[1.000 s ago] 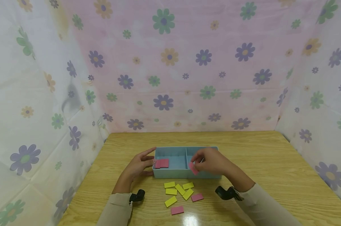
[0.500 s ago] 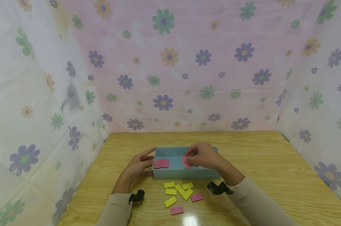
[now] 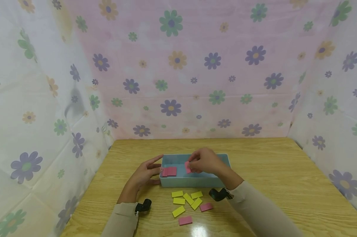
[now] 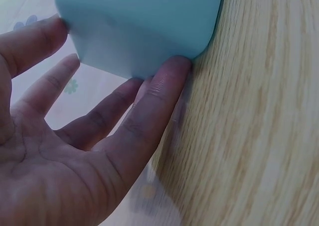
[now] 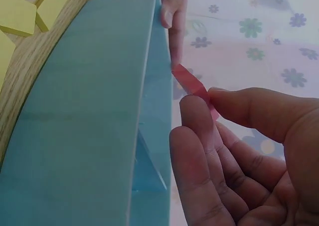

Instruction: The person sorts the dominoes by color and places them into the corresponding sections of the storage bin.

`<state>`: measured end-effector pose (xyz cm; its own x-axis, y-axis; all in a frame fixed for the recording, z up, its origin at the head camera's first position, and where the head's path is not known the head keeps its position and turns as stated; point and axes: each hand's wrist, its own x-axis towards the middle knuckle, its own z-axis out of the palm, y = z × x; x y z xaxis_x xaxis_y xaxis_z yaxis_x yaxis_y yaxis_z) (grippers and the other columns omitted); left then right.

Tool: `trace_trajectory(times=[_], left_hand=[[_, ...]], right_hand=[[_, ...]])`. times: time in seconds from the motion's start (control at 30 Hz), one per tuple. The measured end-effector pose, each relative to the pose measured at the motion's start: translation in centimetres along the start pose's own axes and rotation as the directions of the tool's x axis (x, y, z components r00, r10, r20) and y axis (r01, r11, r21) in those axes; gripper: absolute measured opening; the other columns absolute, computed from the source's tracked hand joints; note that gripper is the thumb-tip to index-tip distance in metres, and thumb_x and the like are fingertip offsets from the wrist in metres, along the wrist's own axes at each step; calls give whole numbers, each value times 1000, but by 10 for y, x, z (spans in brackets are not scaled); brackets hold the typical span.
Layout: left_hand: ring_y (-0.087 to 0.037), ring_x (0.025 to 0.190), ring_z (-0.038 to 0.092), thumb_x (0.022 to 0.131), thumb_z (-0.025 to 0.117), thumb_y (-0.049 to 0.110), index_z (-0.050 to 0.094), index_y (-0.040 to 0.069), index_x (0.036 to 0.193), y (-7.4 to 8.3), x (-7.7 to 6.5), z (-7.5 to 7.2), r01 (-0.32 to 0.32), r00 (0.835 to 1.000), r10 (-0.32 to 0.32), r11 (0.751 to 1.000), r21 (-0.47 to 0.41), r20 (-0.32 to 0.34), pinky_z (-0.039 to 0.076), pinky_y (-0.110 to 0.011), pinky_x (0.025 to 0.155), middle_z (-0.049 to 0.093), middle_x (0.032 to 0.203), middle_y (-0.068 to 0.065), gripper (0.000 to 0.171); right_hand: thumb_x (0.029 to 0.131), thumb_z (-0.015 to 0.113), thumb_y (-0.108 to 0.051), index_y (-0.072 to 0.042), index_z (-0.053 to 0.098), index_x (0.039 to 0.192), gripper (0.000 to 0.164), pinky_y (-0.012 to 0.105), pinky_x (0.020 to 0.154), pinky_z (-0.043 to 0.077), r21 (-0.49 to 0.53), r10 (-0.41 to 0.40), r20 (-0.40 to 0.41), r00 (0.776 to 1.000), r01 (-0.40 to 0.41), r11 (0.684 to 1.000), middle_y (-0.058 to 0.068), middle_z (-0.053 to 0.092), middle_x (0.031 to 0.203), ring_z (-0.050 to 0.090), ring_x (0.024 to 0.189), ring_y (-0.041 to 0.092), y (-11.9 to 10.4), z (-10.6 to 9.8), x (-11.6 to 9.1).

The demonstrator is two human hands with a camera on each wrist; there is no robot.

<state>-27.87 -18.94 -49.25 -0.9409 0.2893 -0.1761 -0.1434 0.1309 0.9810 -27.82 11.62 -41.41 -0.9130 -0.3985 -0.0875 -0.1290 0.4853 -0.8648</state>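
Note:
A light blue box (image 3: 181,182) with a divider stands on the table. My left hand (image 3: 144,172) is at its left end, fingers spread; in the left wrist view the fingertips touch the end wall (image 4: 139,26). My right hand (image 3: 206,161) is above the box and pinches a pink rectangular block (image 3: 188,167) between thumb and fingers. The right wrist view has this pink block (image 5: 192,84) tilted at the fingertips, above the rim. Several pink blocks (image 3: 171,171) lie side by side in the left compartment. The right hand hides part of the divider and right compartment.
In front of the box, several yellow blocks (image 3: 179,200) lie scattered on the wooden table (image 3: 255,204). Two pink blocks lie there too, one nearer the front (image 3: 185,220) and another pink block (image 3: 206,207) to the right. Flowered cloth (image 3: 196,82) surrounds the table.
My right hand has carried the pink block leftward, from the divider to above the left compartment. The left hand and the box have stayed in place.

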Motion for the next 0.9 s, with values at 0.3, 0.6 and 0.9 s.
trace_trajectory(times=[0.3,0.6,0.9], left_hand=[[-39,134,57,101,70,22,44,34,158,0,0,0,3,1000,-3,1000,-9,13,61,-53,88,44,158,-22,65],[-38,131,60,101,70,22,44,34,158,1,1,-1,3,1000,-3,1000,-22,18,62,-54,87,44,157,-22,65],[-39,131,60,102,69,21,43,34,159,0,1,0,0,1000,1,1000,-22,26,61,-54,88,45,157,-22,64]], right_hand=[[92,80,-17,-2,77,105,20,46,73,64,25,45,-24,999,-45,999,6,77,86,77,77,25,3,11,15],[92,80,-17,-4,79,101,16,46,72,64,-10,68,-44,997,-68,998,6,77,81,77,79,31,-4,16,22],[93,79,-15,-5,81,95,11,38,65,64,-32,102,-50,993,-104,994,7,77,79,75,71,20,-8,23,32]])
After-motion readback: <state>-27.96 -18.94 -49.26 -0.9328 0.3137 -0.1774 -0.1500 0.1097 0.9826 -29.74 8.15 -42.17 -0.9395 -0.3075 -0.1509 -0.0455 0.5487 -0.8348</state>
